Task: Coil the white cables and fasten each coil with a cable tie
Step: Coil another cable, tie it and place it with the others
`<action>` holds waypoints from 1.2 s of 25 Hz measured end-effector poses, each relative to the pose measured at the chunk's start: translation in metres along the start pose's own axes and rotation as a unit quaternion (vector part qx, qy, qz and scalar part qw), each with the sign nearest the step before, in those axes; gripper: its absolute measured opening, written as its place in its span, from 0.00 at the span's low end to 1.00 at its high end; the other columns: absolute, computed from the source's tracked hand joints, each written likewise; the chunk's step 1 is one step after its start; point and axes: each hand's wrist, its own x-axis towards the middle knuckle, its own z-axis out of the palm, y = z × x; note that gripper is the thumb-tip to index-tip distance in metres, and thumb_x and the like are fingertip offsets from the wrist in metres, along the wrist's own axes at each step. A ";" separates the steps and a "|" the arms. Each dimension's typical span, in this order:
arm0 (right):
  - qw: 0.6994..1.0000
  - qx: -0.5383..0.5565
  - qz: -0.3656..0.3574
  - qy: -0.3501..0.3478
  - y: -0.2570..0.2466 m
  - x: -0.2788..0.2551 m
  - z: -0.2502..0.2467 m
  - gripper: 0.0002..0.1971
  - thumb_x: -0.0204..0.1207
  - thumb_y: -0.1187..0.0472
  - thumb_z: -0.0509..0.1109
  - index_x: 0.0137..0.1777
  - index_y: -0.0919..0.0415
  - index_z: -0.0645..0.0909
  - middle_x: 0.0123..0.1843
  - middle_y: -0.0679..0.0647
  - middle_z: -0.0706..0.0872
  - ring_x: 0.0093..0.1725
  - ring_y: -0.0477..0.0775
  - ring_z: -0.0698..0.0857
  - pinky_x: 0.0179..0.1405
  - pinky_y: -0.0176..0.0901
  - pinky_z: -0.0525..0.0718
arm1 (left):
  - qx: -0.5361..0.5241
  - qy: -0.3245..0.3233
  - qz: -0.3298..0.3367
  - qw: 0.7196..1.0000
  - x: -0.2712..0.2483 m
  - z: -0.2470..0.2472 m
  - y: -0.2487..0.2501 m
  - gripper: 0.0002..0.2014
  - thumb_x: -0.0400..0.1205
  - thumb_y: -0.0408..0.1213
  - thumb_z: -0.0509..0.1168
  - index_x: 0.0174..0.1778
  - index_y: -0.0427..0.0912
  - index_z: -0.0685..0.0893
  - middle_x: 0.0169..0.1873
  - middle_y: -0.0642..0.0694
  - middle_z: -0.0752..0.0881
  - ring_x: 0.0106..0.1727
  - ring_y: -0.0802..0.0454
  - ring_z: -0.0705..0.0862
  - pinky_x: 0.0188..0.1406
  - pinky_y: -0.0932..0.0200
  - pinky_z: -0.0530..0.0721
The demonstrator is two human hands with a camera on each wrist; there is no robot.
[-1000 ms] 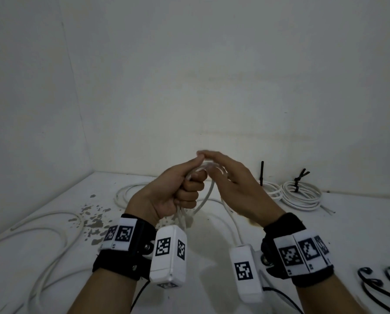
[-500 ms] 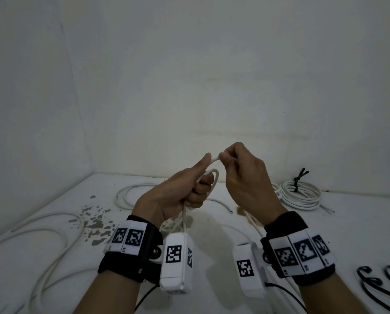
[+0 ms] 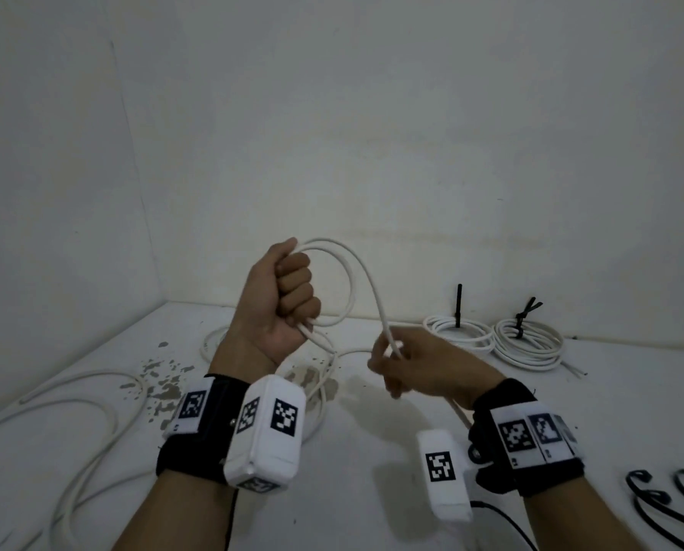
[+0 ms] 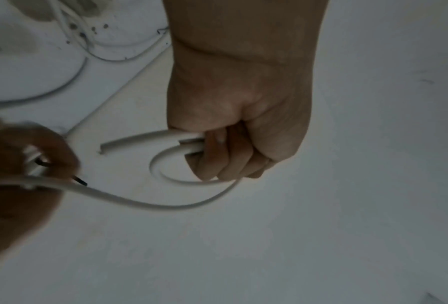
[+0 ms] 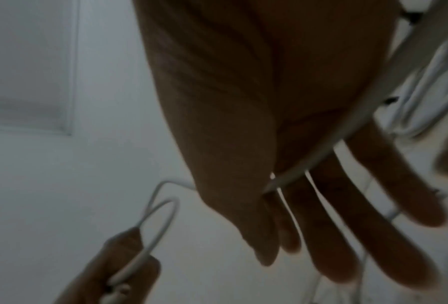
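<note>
My left hand [image 3: 288, 288] is raised in a fist and grips a white cable [image 3: 362, 272], which forms a small loop beside the fist and a wider arc over to my right hand [image 3: 392, 363]. In the left wrist view, the fist [image 4: 233, 144] holds the loop [image 4: 165, 172], and a short cut end [image 4: 106, 147] sticks out. My right hand is lower and to the right. The right wrist view shows its fingers [image 5: 329, 226] straight and spread, with the cable [image 5: 347, 139] running across the palm.
Two white coils [image 3: 457, 338] [image 3: 531, 347] with black ties lie at the back right, by the wall. Loose white cables [image 3: 94, 415] curve over the left of the white table [image 3: 372, 471]. Black cable ties [image 3: 670, 503] lie at the near right. Dark stains [image 3: 165, 383] mark the table.
My left hand has risen and closed into a fist on the cable. My right hand has let go its pinch and moved down and right along the cable, widening the loop.
</note>
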 end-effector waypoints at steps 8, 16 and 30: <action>0.997 0.043 0.059 0.032 0.013 -0.007 -0.014 0.18 0.85 0.41 0.61 0.48 0.55 0.81 0.35 0.57 0.73 0.20 0.48 0.70 0.22 0.48 0.86 | -0.223 0.140 0.166 0.950 0.002 -0.059 0.036 0.16 0.66 0.27 0.54 0.14 0.45 0.62 0.11 0.53 0.59 0.09 0.55 0.56 0.08 0.66 0.54; 0.922 -0.375 0.061 -0.068 -0.034 -0.028 -0.015 0.29 0.83 0.32 0.56 0.47 0.51 0.92 0.46 0.49 0.89 0.50 0.52 0.87 0.57 0.50 0.85 | -0.158 0.221 0.159 0.949 0.011 -0.071 0.028 0.23 0.87 0.34 0.48 0.22 0.47 0.63 0.13 0.55 0.62 0.12 0.58 0.58 0.10 0.66 0.58; 0.974 -0.117 -0.185 0.067 -0.067 -0.052 -0.038 0.19 0.76 0.40 0.75 0.31 0.54 0.88 0.17 0.45 0.73 0.18 0.43 0.70 0.22 0.32 0.67 | 0.227 0.077 -0.155 0.958 -0.004 0.009 -0.024 0.23 0.90 0.45 0.55 0.27 0.45 0.68 0.19 0.44 0.79 0.18 0.50 0.81 0.13 0.64 0.75</action>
